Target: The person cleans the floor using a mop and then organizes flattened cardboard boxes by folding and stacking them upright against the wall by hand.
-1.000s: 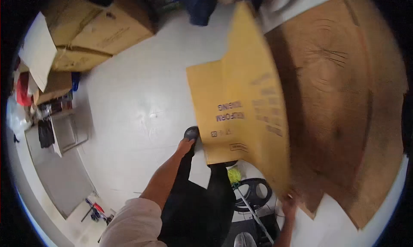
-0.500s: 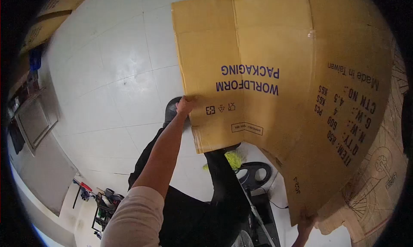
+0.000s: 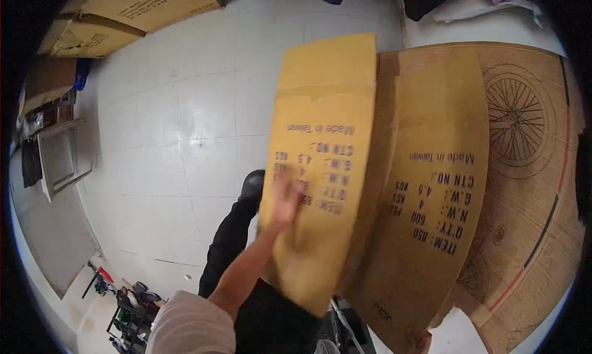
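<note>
In front of the person's black-clothed legs (image 3: 223, 249) is a big yellow-brown cardboard sheet (image 3: 324, 113). It shows two tall parts side by side, with a shady strip between them. Both parts have dark words on them, and the words are upside down. The left arm comes up from the bottom, out of a pale sleeve (image 3: 192, 323), and reaches up and to the right. It looks almost straight. The left hand (image 3: 285, 199) lies on the front of the left part, over some of the words. It looks flat, with its fingers apart and pointing up. The fingers are blurry. The right hand (image 3: 419, 340) is low down, at the bottom edge of the right part. Only a bit of it shows, so I cannot tell if its fingers pinch the cardboard. The right arm is mostly out of sight. Behind the sheet, on the right, is a bigger brown board (image 3: 535, 169) with a wheel drawn on it. A dark shoe (image 3: 253, 184) is on the pale floor (image 3: 166, 163), just beside the sheet's left edge.
</note>
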`<state>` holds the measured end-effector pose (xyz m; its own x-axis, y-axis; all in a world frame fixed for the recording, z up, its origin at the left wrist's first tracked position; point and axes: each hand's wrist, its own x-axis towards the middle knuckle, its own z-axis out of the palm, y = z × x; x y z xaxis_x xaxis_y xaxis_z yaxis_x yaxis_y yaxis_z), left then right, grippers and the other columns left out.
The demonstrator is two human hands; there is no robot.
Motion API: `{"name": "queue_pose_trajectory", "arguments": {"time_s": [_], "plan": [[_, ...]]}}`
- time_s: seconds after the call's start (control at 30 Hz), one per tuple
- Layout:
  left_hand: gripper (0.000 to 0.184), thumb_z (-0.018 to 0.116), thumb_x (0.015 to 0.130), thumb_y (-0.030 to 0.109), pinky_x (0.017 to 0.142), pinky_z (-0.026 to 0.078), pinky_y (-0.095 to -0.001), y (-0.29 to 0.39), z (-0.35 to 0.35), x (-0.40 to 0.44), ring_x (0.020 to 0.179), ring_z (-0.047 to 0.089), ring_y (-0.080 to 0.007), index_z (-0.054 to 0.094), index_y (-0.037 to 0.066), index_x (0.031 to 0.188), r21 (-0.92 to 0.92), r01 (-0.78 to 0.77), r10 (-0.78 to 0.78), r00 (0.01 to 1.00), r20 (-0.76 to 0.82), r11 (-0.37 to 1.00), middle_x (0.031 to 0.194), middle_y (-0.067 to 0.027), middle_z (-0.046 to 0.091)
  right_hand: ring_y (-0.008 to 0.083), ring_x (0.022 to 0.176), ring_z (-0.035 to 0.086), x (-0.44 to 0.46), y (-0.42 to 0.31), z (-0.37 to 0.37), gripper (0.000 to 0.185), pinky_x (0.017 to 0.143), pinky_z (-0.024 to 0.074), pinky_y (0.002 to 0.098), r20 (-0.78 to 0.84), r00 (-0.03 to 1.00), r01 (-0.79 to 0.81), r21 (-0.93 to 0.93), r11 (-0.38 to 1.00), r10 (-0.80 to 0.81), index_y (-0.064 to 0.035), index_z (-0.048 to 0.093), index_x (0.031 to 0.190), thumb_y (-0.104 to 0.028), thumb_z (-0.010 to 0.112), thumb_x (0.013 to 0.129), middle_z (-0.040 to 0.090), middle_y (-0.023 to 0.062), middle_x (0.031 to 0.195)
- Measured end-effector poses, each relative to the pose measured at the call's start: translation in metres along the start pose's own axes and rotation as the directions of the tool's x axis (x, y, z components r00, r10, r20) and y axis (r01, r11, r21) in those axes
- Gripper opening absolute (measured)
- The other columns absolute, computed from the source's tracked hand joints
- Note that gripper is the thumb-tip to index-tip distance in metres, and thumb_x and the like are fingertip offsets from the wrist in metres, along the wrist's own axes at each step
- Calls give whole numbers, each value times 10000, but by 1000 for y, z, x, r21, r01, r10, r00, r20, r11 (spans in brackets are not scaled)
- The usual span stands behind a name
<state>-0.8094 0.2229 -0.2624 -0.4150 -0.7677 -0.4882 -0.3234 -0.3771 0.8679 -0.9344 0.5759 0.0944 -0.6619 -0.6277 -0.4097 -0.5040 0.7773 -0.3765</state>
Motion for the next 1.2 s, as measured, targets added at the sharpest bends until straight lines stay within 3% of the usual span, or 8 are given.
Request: {"name": "queue_pose_trajectory", "arguments": {"time_s": [0.07, 0.27, 0.4, 0.67, 0.73, 0.87, 0.93, 1.2], "plan": [[623, 550, 766, 404, 765, 411, -347, -60, -22, 18, 969, 476, -242, 416, -84, 1131, -369, 426, -542, 781, -311, 826, 1026, -204, 519, 114, 579, 461, -31, 20, 0, 287, 471, 378, 260, 270, 828, -560, 341, 755, 492, -7, 512, 897, -244, 507, 735, 536, 44, 644], [532, 556, 777, 381, 686, 429, -319, -182, 6, -26, 805, 531, -225, 472, -102, 984, -259, 690, -716, 698, -10, 676, 883, -165, 563, 81, 449, 339, -27, 33, 20, 241, 408, 291, 238, 410, 832, -480, 196, 855, 374, -45, 479, 679, -283, 497, 714, 463, 27, 529], [511, 592, 756, 375, 613, 442, -289, -127, -20, -26, 694, 557, -209, 523, -117, 876, 73, 540, -520, 833, -188, 838, 791, -147, 590, 213, 716, 544, -1, 1, 24, 356, 653, 435, 313, 371, 546, -835, 172, 523, 751, -22, 488, 1054, -214, 559, 763, 553, 60, 758], [330, 611, 766, 185, 598, 443, -210, 157, -74, -43, 696, 557, -105, 525, -77, 947, -160, 363, -348, 931, 111, 918, 828, -92, 600, 209, 750, 582, -7, 1, 33, 204, 684, 437, 319, 159, 799, -501, 708, 497, 580, 53, 564, 838, -126, 519, 754, 605, 152, 721], [294, 600, 763, 137, 605, 451, -222, 232, -77, -60, 711, 554, -104, 520, -60, 966, -190, 323, -281, 934, 219, 927, 853, -87, 598, 261, 788, 558, 3, -16, 28, 257, 727, 419, 326, 223, 948, -268, 177, 947, 227, 21, 537, 943, -144, 506, 749, 587, 179, 902], [247, 536, 759, 0, 631, 454, -245, 317, -72, -83, 770, 546, -109, 513, -14, 1005, -111, 3, 49, 886, 461, 994, 891, -62, 594, 232, 759, 585, 24, -97, 6, 205, 690, 435, 326, 36, 873, -325, 787, 524, 487, 61, 555, 878, -95, 477, 770, 597, 171, 748], [283, 508, 743, -18, 624, 448, -238, 362, -57, -107, 744, 531, -77, 499, -21, 1026, -137, -95, 147, 881, 449, 986, 839, -78, 601, 239, 791, 576, 10, -60, 22, 220, 699, 432, 341, 223, 904, -411, 230, 882, 364, 48, 553, 899, -121, 474, 782, 598, 157, 774], [394, 502, 669, 107, 647, 443, -464, 368, 109, -167, 698, 545, -411, 458, 14, 1049, 413, -448, 176, 817, 549, 793, 717, -250, 554, 154, 780, 549, 16, -59, 34, 177, 666, 426, 291, 109, 974, -227, 538, 812, 200, 24, 562, 876, -35, 514, 716, 606, 112, 845]]}}
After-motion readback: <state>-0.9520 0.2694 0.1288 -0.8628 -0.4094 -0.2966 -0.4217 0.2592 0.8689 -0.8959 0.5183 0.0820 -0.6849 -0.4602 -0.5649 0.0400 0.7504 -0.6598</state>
